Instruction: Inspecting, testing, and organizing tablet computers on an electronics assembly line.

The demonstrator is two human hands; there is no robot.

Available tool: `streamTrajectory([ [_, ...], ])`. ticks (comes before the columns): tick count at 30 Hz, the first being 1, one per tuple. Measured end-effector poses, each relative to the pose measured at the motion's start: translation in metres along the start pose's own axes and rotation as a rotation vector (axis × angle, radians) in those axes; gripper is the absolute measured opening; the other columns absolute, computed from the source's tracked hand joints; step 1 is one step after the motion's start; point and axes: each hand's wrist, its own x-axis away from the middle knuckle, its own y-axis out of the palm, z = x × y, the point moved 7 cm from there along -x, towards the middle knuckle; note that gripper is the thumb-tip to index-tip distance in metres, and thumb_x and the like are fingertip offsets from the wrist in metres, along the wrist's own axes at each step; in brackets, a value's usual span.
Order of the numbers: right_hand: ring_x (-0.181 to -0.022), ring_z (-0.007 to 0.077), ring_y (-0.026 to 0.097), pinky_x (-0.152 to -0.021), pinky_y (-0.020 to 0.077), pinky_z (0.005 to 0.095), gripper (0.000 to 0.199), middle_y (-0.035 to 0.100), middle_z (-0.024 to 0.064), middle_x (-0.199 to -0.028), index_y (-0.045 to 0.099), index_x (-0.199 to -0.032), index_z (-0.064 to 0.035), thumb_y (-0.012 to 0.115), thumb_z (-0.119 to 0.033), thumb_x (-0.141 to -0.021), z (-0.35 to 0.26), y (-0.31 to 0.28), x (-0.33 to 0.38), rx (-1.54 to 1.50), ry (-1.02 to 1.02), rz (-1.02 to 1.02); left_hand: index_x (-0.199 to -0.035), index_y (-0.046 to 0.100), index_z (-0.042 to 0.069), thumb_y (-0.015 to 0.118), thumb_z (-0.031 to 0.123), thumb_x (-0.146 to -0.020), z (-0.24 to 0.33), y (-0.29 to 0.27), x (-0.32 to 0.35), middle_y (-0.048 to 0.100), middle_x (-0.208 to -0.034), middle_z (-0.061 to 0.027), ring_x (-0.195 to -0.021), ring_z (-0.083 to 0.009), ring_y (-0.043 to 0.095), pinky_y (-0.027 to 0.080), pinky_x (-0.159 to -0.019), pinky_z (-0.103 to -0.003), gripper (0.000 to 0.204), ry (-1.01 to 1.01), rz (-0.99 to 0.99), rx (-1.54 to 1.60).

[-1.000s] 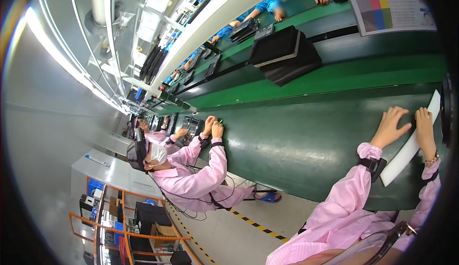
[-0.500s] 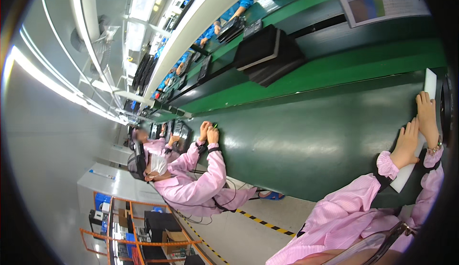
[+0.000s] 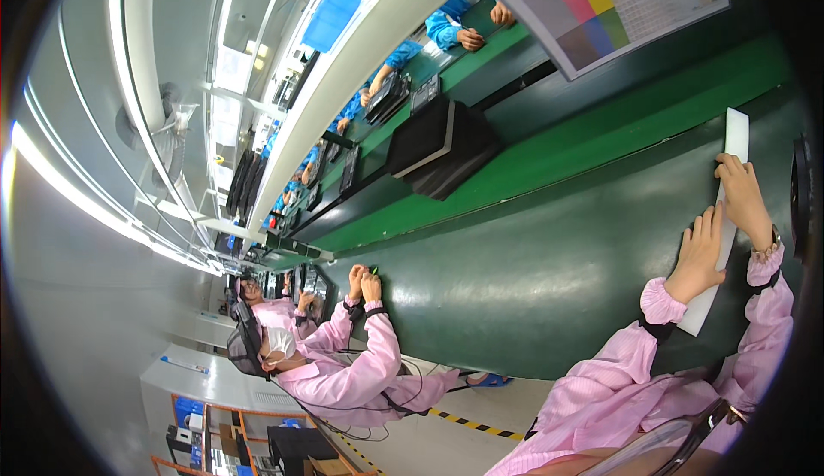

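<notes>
A long white sheet (image 3: 732,137) lies on the dark green bench (image 3: 532,270) at the far right of the head view. My left hand (image 3: 697,257) rests flat on the sheet's middle with the fingers stretched out. My right hand (image 3: 743,200), with a watch at the wrist, sits further up the sheet, its fingers curled down on the sheet's edge. Both forearms are in pink sleeves with black cuffs and come in from the lower right.
A black box-like device (image 3: 439,145) sits on the lighter green belt (image 3: 601,137) behind the bench. A colour chart card (image 3: 618,0) hangs above. Co-workers in pink (image 3: 360,364) work further along the bench, and people in blue sleeves (image 3: 455,30) work on the far side.
The view has tilted, so the sheet stands steeper in the picture. My right hand has slid further up along the sheet, while my left hand stays on its middle.
</notes>
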Motion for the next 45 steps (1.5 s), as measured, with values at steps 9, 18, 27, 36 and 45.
streamTrajectory([
  [9,-0.105,0.0310,0.046,-0.086,0.0361,0.0368,0.035,0.050,0.0130,-0.115,0.051,-0.093,0.0005,0.059,0.010,-0.060,0.011,0.004,0.001,-0.056,0.050,-0.004,-0.140,0.013,-0.005,0.082,0.015,-0.048,-0.007,0.004,-0.002,0.023,-0.138,-0.0238,-0.117,-0.0392,0.035,0.037,-0.091,-0.048,0.116,0.044,-0.030,0.039],
  [18,-0.112,0.0344,0.043,-0.092,0.0331,0.0375,0.045,0.045,0.0135,-0.124,0.046,-0.098,0.0003,0.045,0.020,-0.057,0.027,0.019,0.005,-0.084,0.117,-0.083,-0.142,0.014,-0.002,0.088,0.027,-0.033,-0.003,0.025,0.012,0.009,-0.145,-0.0296,-0.122,-0.0374,0.032,0.041,-0.085,-0.049,0.135,0.037,-0.196,-0.231],
  [27,-0.116,0.0330,0.042,-0.092,0.0327,0.0386,0.047,0.046,0.0140,-0.122,0.048,-0.102,0.0004,0.044,0.020,-0.059,0.036,0.021,0.008,0.026,0.072,-0.037,-0.144,0.015,0.006,0.082,0.010,-0.045,-0.017,0.015,0.016,0.014,-0.146,-0.0246,-0.121,-0.0340,0.035,0.041,-0.084,-0.048,0.119,-0.016,-0.261,-0.294],
  [36,-0.114,0.0314,0.043,-0.091,0.0338,0.0382,0.046,0.046,0.0141,-0.117,0.047,-0.106,0.0014,0.042,0.020,-0.063,0.040,0.020,0.010,0.007,0.121,-0.008,-0.142,0.020,0.006,0.073,0.001,-0.054,-0.031,-0.029,0.016,0.035,-0.135,-0.0163,-0.115,-0.0296,0.040,0.039,-0.084,-0.044,0.103,-0.045,0.005,-0.268],
  [45,-0.102,0.0330,0.044,-0.086,0.0367,0.0391,0.042,0.046,0.0135,-0.102,0.047,-0.103,0.0018,0.051,0.017,-0.063,0.036,0.012,0.007,-0.137,0.160,0.011,-0.131,0.035,-0.003,0.063,-0.002,-0.057,-0.034,-0.040,0.005,0.041,-0.124,-0.0148,-0.110,-0.0298,0.041,0.036,-0.087,-0.040,0.079,0.009,0.154,-0.192],
])
